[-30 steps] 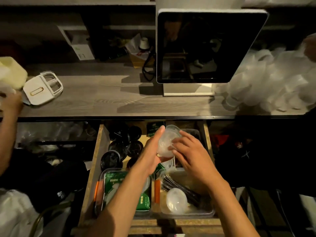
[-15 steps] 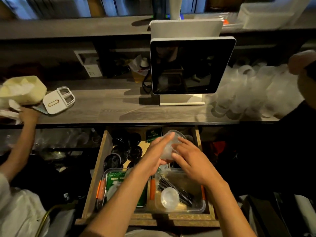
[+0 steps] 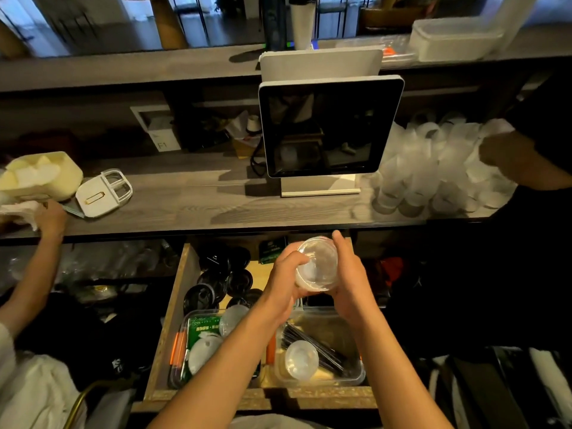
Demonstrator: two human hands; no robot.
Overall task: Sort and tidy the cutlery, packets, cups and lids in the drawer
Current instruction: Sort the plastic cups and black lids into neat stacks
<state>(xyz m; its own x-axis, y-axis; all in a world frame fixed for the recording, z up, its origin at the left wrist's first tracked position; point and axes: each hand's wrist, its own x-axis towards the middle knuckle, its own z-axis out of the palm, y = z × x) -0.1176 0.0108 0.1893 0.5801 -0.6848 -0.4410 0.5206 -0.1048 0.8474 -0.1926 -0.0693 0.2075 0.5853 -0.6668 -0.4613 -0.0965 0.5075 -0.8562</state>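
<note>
Both my hands hold a clear plastic cup (image 3: 317, 264) above the open wooden drawer (image 3: 168, 329). My left hand (image 3: 286, 278) grips its left side and my right hand (image 3: 351, 280) cups its right side. Black round lids (image 3: 216, 283) lie in the drawer's back left. A clear tray at front left (image 3: 182, 329) holds green packets (image 3: 201, 328) and translucent lids (image 3: 202, 351). A second clear tray at front right (image 3: 356, 377) holds black cutlery (image 3: 312, 345) and a clear lid (image 3: 301, 360).
A grey wooden counter (image 3: 185, 199) runs above the drawer with a screen on a stand (image 3: 328, 128). Stacks of clear cups (image 3: 433, 168) crowd its right end, where another person's hand (image 3: 501, 156) reaches. At left, a person's hand (image 3: 51, 218) is near a cream container (image 3: 40, 174).
The cup has turned in my hands so its open mouth faces me, and it sits higher over the drawer. My view has tilted up to show more of the counter.
</note>
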